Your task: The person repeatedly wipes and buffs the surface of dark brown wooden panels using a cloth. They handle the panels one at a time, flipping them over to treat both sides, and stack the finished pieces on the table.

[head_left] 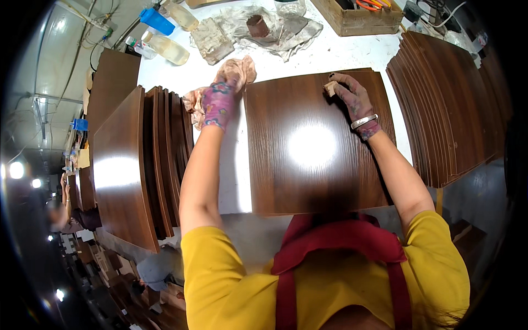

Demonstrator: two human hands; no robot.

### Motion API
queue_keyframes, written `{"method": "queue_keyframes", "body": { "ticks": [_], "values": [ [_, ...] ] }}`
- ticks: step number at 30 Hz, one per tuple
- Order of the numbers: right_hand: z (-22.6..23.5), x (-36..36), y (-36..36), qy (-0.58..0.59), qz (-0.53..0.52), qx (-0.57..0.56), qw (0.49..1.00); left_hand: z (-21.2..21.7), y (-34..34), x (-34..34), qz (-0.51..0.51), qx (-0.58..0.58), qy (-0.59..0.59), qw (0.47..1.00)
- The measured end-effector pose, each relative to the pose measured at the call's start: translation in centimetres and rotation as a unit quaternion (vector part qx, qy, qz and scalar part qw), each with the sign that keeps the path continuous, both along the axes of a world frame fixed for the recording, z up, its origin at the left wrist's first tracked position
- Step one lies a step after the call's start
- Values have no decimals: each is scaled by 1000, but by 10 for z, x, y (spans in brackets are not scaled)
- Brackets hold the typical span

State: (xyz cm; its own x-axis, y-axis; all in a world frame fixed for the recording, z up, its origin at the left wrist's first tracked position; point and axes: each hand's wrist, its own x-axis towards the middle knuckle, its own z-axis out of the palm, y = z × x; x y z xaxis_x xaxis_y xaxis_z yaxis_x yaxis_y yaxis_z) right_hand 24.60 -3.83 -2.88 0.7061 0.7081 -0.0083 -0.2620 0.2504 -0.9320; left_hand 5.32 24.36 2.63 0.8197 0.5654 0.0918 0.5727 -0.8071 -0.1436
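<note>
Head view. A dark brown wooden panel [308,148] lies flat on the white surface [352,52], directly before the person, its glossy face up and catching a bright reflection near the middle. The panel is close to square; its slightly longer axis runs away from the person, and its wood grain follows the same direction. The right hand [355,102], stained with dark finish and wearing a bracelet at the wrist, rests on the panel's far right corner. Its fingers [342,82] are curled and pinched around a small tan block [330,88], which is pressed against the panel face just inside the far edge. The left hand [219,104] lies off the panel, just beside its far left corner, on the surface; its fingers are closed over a crumpled pinkish rag [236,71], which bunches out beyond the fingertips. A row of similar panels [159,159] stands on edge to the left; another leaning stack [445,104] fills the right. Plastic bottles [165,47] and a wooden crate [363,19] sit at the far side.
</note>
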Motion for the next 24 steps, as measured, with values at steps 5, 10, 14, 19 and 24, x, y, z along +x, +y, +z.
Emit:
{"method": "queue_keyframes", "body": {
  "ticks": [5, 10, 14, 19, 24],
  "values": [
    [-4, 4, -1, -4, 8, 23, 1000, 10, 33, -6, 123, 63, -126, 982],
    [15, -8, -42, -56, -63, 3, 996, 28, -7, -51, 57, -109, -360, 925],
    [35, -26, -139, -102, -113, -56, 987, 14, -89, -128, 162, -455, -284, 829],
    [22, -55, -192, -49, -182, -98, 977, 9, -168, -189, 212, -628, -183, 727],
    [19, -50, -182, -30, -127, -8, 991, -11, -194, -192, 215, -558, -205, 775]
  ]
}}
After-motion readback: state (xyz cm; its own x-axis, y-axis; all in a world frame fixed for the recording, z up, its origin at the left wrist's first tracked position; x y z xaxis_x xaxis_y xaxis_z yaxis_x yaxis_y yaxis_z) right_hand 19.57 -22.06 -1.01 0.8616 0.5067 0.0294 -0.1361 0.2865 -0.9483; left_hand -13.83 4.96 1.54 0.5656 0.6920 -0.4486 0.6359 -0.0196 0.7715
